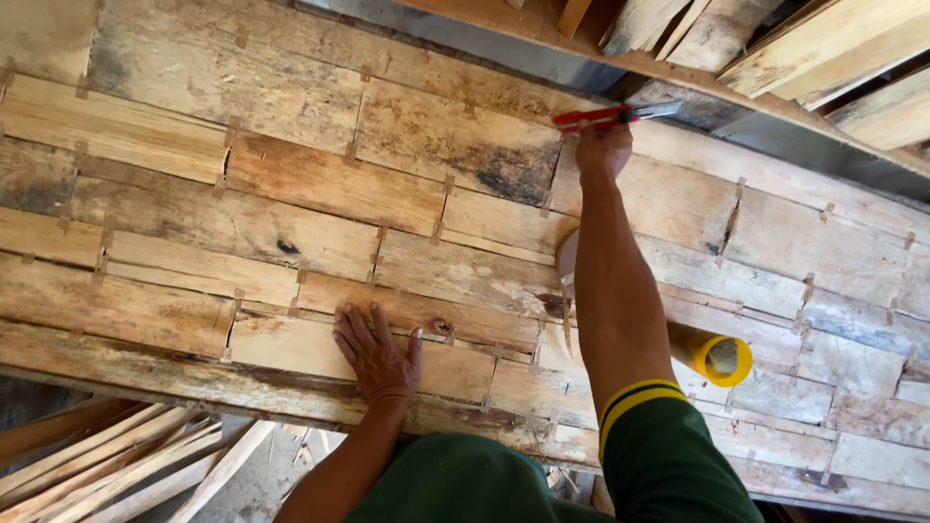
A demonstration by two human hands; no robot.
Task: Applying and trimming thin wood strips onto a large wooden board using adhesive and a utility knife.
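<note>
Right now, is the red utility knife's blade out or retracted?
Out: a grey blade projects from the right end of the red utility knife, gripped in the right hand at the veneer sheet's far edge.

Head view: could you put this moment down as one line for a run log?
left hand: flat on veneer sheet | right hand: grips red-handled knife at far edge | yellow roll: beside right arm

I am in a wood workshop. Thin wood sheets [320,184] joined with tape lie before me. Wood strips [126,465] pile on the floor.
</note>
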